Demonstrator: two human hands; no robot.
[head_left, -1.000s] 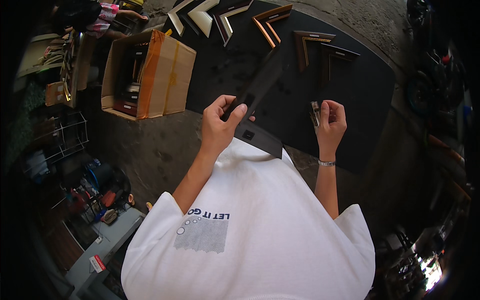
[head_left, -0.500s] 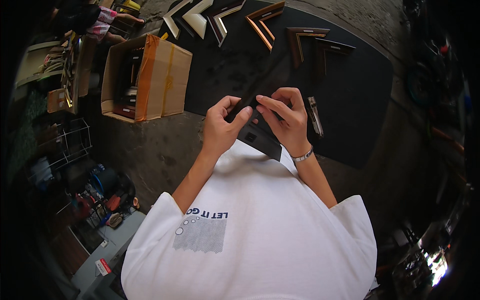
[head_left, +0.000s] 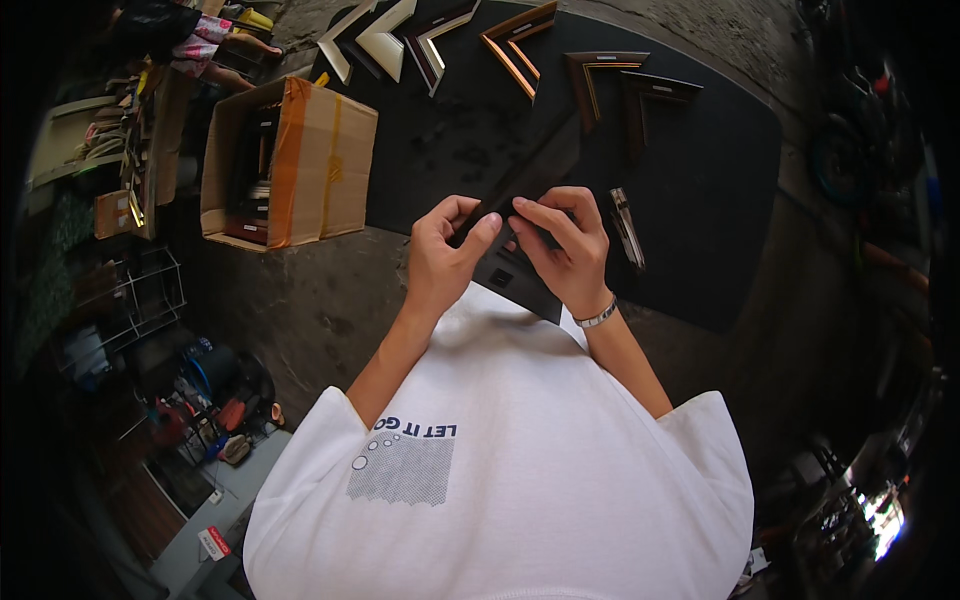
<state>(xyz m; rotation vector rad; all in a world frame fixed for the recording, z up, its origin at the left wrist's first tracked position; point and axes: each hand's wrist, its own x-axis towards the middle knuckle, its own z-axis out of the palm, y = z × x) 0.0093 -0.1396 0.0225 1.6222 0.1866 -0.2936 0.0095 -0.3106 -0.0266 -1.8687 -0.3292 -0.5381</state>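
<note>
Left hand (head_left: 437, 247) grips a dark frame corner (head_left: 522, 290) over the bench's (head_left: 720, 200) near edge

At far left, beyond the bench, stands a wire rack (head_left: 125, 300); higher up, a person in pink-patterned shorts (head_left: 205, 40) is partly in view. An open cardboard box (head_left: 335, 165) sits by the bench's left edge, dark framing pieces (head_left: 250, 225) inside it; what it stands on cannot be told. Next comes the left hand, its fingers closed around the bend of the dark frame corner, thumb on top. That piece points one leg up toward the far edge and the other down in front of the white shirt (head_left: 560, 450). Along the far edge, from the left corner rightward, lie a silvery corner (head_left: 338, 55), a cream corner (head_left: 390, 40), a dark corner with a silvery inner strip (head_left: 430, 60), a copper-toned corner (head_left: 525, 65) and two dark brown corners (head_left: 600, 62). The right hand (head_left: 572, 240), a metal bracelet (head_left: 598, 312) at its wrist, has thumb and forefinger drawn close at the held piece; whether they pinch it cannot be told. Just right of that hand, a slim metallic-looking object (head_left: 627, 232) lies toward the near edge.
</note>
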